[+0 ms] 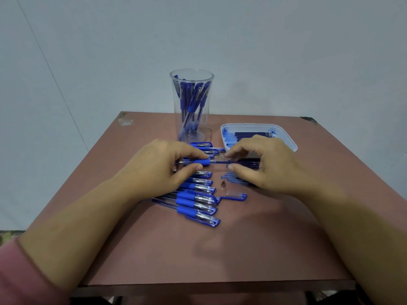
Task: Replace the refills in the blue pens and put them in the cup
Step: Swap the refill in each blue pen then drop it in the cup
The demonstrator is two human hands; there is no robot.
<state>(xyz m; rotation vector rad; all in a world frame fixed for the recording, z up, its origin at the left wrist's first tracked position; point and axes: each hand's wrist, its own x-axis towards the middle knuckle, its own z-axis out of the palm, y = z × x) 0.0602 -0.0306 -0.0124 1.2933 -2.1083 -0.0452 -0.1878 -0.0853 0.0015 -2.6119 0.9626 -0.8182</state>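
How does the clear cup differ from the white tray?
The cup is tall and see-through; the tray is low, white and opaque. The cup holds blue pens leaning upright; the tray holds dark refills lying flat. The tray's inside is smeared with blue. Both are open-topped and stand on the far part of the table.

The near half of the table (220,249) is open, as is its far-left corner. A row of pens (198,201) runs near to far down the middle, a loose cap (233,197) and a metal tip (223,184) just right of it. Above the row, the left hand (158,170) and right hand (268,166) hold a pen (201,162) and its refill (220,163) crosswise. Far centre stands the cup (191,106), the tray (290,144) right of it, a narrow gap between.
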